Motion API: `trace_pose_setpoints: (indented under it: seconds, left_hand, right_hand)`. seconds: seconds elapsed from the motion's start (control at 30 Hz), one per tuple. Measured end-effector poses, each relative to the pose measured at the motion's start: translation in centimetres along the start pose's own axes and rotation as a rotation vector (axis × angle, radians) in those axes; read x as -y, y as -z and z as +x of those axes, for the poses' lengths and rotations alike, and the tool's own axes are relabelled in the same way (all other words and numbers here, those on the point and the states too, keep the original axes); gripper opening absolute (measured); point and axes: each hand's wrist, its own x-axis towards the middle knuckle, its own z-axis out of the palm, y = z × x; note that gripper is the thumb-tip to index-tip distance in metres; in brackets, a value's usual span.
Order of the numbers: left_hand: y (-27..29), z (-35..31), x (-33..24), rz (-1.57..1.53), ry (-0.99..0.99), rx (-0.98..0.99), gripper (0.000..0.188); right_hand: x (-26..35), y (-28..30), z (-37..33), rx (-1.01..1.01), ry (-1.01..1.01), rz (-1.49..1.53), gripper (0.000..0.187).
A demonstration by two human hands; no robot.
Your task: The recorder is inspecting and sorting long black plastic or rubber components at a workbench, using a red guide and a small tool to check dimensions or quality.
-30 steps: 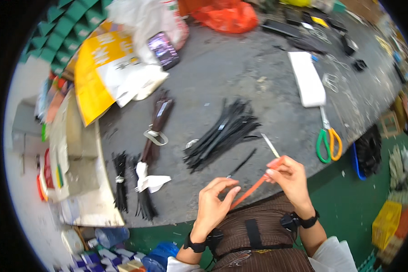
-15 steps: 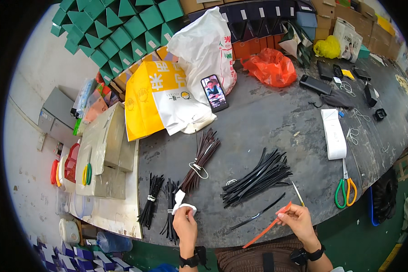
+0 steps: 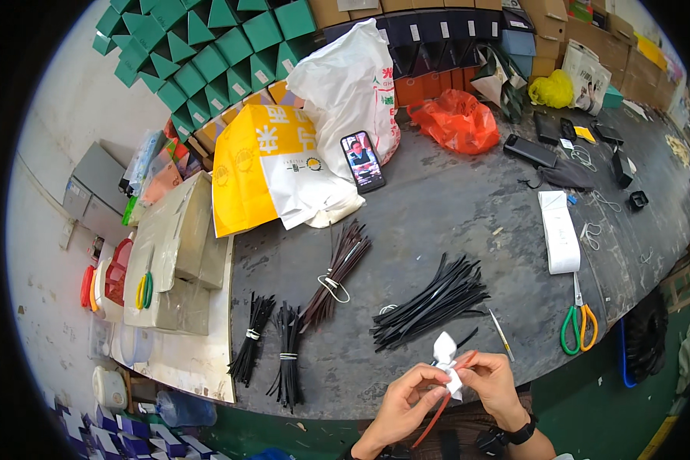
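Note:
My left hand [image 3: 412, 400] pinches a small white bow-shaped piece [image 3: 445, 350] that looks like soft cloth or paper. Close beside it, my right hand [image 3: 495, 386] is closed on a narrow orange-red strip [image 3: 432, 424], which slants down between the hands. The white piece and the strip meet at my fingertips; whether they are joined I cannot tell. Just beyond lies a heap of loose black strips [image 3: 429, 303], with one single black strip [image 3: 468, 336] partly hidden behind my hands. A slim pointed tool [image 3: 502, 335] rests to the right.
At left lie two tied black bundles [image 3: 287, 356] and a tied dark brown bundle [image 3: 337, 274]. Scissors [image 3: 579, 322] and a white paper roll [image 3: 560, 232] are at right. A phone [image 3: 362, 161] leans on bags [image 3: 284, 172]. An orange plastic bag [image 3: 456, 121] sits behind.
My left hand has moved right, from beside the black bundles to my right hand, bringing the white piece against the orange-red strip. My right hand has shifted slightly nearer to me.

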Motion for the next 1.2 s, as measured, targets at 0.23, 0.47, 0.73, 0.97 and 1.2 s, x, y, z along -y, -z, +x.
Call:
trace_pose_setpoints:
  seconds: [0.23,0.47,0.73,0.97,1.2]
  left_hand:
    - [-0.6,0.0,1.5,0.033,0.426,-0.040,0.023]
    - [-1.2,0.5,1.8,0.150,0.289,-0.075,0.019]
    - [-1.7,0.8,2.7,0.332,0.058,-0.211,0.014]
    - [-2.4,0.9,1.4,0.513,-0.030,-0.210,0.017]
    - [-2.6,0.8,1.0,0.645,-0.057,-0.179,0.010]
  right_hand:
    - [1.4,-0.5,-0.1,-0.272,0.264,-0.184,0.007]
    - [1.3,-0.5,-0.2,-0.285,0.205,-0.173,0.021]
    - [1.4,-0.3,-0.9,-0.101,-0.112,0.263,0.035]
    - [1.2,-0.7,-1.2,-0.117,-0.168,0.094,0.024]
    - [0.9,-0.3,-0.9,-0.209,-0.046,0.055,0.015]
